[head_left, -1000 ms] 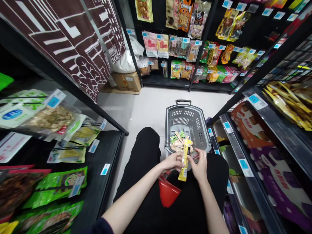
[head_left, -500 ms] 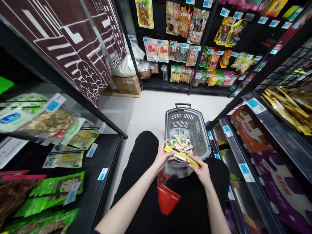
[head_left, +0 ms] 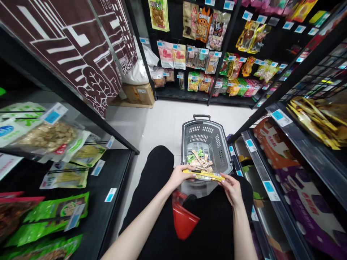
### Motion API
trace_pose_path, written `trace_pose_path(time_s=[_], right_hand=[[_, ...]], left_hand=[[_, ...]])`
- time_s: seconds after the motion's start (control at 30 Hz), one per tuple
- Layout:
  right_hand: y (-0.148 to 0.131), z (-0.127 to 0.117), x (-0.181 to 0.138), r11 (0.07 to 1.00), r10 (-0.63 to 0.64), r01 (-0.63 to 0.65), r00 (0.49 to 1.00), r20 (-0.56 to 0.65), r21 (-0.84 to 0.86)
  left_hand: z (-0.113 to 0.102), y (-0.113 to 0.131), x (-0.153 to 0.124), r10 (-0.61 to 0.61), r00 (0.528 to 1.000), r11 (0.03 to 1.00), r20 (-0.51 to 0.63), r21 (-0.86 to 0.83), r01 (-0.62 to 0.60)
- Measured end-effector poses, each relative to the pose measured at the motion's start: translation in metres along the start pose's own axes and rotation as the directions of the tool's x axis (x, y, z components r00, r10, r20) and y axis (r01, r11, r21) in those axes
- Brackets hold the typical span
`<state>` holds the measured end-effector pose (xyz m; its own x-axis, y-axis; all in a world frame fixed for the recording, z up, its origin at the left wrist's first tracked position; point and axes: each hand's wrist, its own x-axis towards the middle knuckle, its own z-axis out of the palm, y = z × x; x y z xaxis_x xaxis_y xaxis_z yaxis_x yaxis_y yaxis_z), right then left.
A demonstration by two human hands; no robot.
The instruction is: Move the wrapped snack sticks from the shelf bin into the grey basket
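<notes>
A long, narrow yellow snack packet (head_left: pixel 204 175) is stretched level between my two hands, over the near edge of a grey shopping basket (head_left: pixel 229 144). My left hand (head_left: pixel 180 176) pinches its left end, and my right hand (head_left: pixel 230 186) pinches the right end. Below and beyond the packet, several small beige stick packets (head_left: pixel 202 160) and a green packet (head_left: pixel 191 157) lie in the basket's left part. The basket stands on the floor in front of my knees. A red plastic piece (head_left: pixel 185 216) shows between my legs.
Black shelving with bagged snacks (head_left: pixel 65 209) flanks me on the left. On the right are shelves with orange and purple boxes (head_left: pixel 303 195) and yellow packets (head_left: pixel 314 115). A snack rack (head_left: pixel 184 95) stands ahead, beside a cardboard box (head_left: pixel 138 94) on the pale floor (head_left: pixel 162 122).
The yellow packet has turned from slanting down to the right to nearly level. My right hand has shifted slightly right and up, still gripping its end.
</notes>
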<state>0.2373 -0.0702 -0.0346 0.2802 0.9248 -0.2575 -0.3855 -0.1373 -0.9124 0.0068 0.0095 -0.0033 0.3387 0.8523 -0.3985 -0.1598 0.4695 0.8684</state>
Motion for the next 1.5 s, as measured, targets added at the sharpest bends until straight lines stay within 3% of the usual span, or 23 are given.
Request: trace_pose_path(time_s=[0.3, 0.63, 0.93, 1.0, 1.07, 1.13, 1.2, 1.37, 1.5], right_hand=[[0.009, -0.002, 0.004, 0.994, -0.100, 0.093, 0.987, -0.123, -0.064], [0.003, 0.005, 0.006, 0.992, -0.127, 0.126, 0.986, -0.111, -0.015], [0.014, -0.005, 0.015, 0.987, -0.159, 0.161, 0.959, -0.237, -0.010], [0.015, -0.008, 0.017, 0.985, -0.174, 0.169, 0.949, -0.263, -0.039], [0.015, -0.008, 0.017, 0.983, -0.180, 0.163, 0.947, -0.268, -0.084], [0.014, -0.003, 0.014, 0.981, -0.164, 0.133, 0.957, -0.237, -0.142], [0.013, 0.007, 0.010, 0.976, -0.125, 0.091, 0.978, -0.168, -0.199], [0.013, 0.041, 0.001, 0.962, -0.033, 0.043, 0.999, 0.042, -0.269], [0.011, 0.050, -0.001, 0.967, 0.000, 0.032, 0.992, 0.124, -0.254]], left_hand=[[0.003, -0.007, 0.004, 0.009, 1.000, 1.000, -0.014, -0.006, -0.009], [0.002, -0.011, 0.006, -0.036, 0.999, 0.993, 0.019, -0.109, 0.038], [0.002, -0.010, 0.006, -0.109, 0.972, 0.982, 0.207, -0.128, 0.137], [0.000, -0.008, 0.003, -0.169, 0.937, 0.979, 0.307, -0.060, 0.197], [-0.001, -0.008, -0.002, -0.254, 0.871, 0.965, 0.421, 0.044, 0.260], [0.001, -0.011, -0.007, -0.332, 0.796, 0.943, 0.507, 0.148, 0.299], [0.007, -0.016, -0.010, -0.372, 0.751, 0.928, 0.546, 0.208, 0.309], [0.027, -0.036, -0.010, -0.353, 0.789, 0.935, 0.503, 0.170, 0.310], [0.029, -0.040, -0.006, -0.333, 0.812, 0.942, 0.480, 0.122, 0.314]])
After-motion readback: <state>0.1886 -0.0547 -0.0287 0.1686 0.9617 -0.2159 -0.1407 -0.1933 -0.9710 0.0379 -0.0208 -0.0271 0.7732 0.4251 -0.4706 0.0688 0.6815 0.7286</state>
